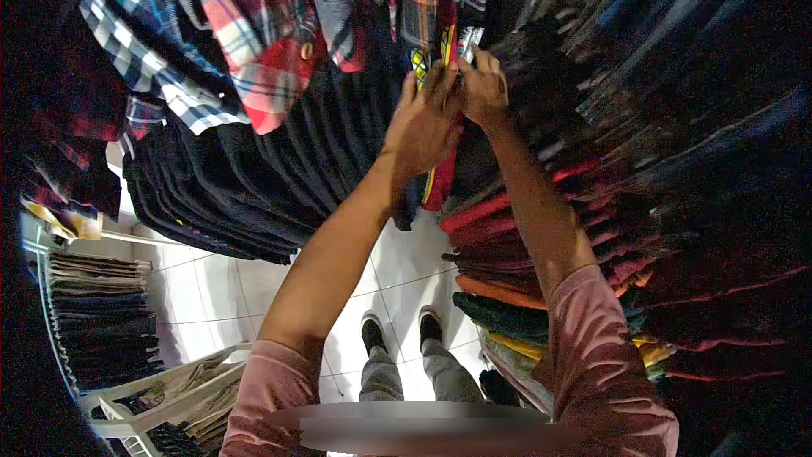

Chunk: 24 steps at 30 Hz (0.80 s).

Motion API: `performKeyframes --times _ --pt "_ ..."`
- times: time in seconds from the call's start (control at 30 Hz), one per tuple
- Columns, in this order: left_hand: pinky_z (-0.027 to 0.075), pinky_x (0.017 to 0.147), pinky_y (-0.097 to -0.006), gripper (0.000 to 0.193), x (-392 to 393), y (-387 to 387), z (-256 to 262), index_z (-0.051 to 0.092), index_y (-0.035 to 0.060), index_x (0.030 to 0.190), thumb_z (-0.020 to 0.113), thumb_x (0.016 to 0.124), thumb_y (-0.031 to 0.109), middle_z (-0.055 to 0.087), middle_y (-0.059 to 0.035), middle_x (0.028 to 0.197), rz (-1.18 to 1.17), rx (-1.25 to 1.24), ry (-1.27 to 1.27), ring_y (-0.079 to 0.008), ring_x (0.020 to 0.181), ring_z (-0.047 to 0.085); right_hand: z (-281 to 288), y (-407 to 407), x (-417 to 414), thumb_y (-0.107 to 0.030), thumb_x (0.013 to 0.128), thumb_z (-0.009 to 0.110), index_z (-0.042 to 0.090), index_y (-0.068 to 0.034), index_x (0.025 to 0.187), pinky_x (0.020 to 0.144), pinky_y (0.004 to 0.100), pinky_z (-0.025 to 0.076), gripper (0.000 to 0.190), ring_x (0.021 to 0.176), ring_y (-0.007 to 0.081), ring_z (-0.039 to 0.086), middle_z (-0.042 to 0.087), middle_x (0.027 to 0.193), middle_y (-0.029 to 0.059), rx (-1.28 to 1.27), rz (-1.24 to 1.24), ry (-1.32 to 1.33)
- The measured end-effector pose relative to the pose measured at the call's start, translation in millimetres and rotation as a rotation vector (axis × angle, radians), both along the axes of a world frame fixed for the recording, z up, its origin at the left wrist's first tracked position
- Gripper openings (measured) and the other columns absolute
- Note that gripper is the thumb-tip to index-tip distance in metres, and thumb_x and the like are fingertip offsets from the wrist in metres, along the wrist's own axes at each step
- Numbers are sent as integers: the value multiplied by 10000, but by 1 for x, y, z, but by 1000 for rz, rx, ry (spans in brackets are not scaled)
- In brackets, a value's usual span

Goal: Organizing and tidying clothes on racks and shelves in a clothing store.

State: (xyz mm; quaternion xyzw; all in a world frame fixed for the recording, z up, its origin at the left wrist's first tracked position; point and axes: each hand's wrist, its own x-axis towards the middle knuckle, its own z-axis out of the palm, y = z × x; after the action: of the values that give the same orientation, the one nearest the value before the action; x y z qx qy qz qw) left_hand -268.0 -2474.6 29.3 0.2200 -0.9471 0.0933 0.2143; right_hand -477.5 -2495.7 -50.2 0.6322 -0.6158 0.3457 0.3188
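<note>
Both arms reach up among hanging clothes near the top centre. My left hand [424, 117] lies against a red garment with a patterned yellow band [439, 187], whose lower end hangs below the wrist. Beside it, almost touching, my right hand [484, 86] has its fingers bent near a small white and grey patterned piece [470, 38]. Another yellow patterned strip [419, 65] shows just above the left fingers. What the fingertips grip is hidden among the cloth. Checked flannel shirts [273, 76] hang above and left of the hands.
A row of black garments [254, 171] hangs left, and red, orange, green and yellow garments [501, 292] hang right. Folded or hung trousers [104, 330] fill a rack at far left, near a pale wooden frame [171, 381]. White floor tiles [342, 330] lie around the person's feet.
</note>
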Motion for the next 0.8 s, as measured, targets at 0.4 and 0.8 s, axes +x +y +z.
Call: performKeyframes --times 0.4,0.8 --pt "158 1261 -593 1047 23 -66 -36 509 78 1465 907 596 507 197 -132 1699 108 -24 -348 -376 1593 42 13 -28 -17 -410 858 798 467 2 1328 794 518 585 707 922 490 675 483 1382 367 342 -174 -402" --pt "96 1265 -599 857 18 -53 -18 443 171 1565 753 816 449 163 -70 1712 252 -116 -763 -359 1592 23 64 -35 26 -184 764 839 88 15 1605 979 495 534 1145 1099 485 669 676 1196 305 704 -297 -652"
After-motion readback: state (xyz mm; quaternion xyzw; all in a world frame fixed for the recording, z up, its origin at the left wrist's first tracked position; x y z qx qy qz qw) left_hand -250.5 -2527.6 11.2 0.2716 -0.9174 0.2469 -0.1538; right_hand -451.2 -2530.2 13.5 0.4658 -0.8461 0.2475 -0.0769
